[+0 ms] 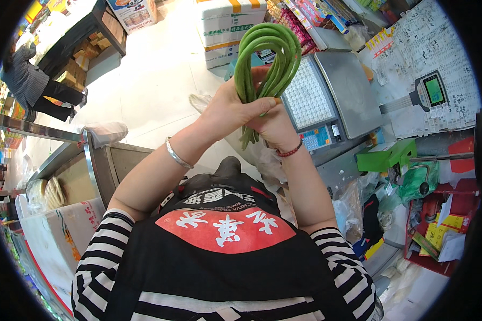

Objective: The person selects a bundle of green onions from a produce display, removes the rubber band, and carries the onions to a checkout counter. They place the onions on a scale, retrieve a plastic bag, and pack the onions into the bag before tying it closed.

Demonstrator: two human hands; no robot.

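A looped bundle of long green beans (pixel 291 52) stands up in front of me, its cut or loose ends hanging below my hands. My left hand (pixel 235 102), with a silver bangle at the wrist, is closed around the left side of the bundle, its thumb lying across the lower part. My right hand (pixel 275 120), with a dark red beaded bracelet, holds the bundle's base from the right, partly hidden behind the beans and the left thumb. Just right of the hands is a weighing scale's keypad (pixel 307 96) beside its metal pan (pixel 345 92).
A lit scale display (pixel 434 90) rises at the right, above a green tape dispenser (pixel 385 156) and a red box of papers (pixel 425 261). Foam boxes (pixel 225 32) stand beyond the hands. A metal-framed counter (pixel 116 160) is left; a person (pixel 32 88) stands farther off.
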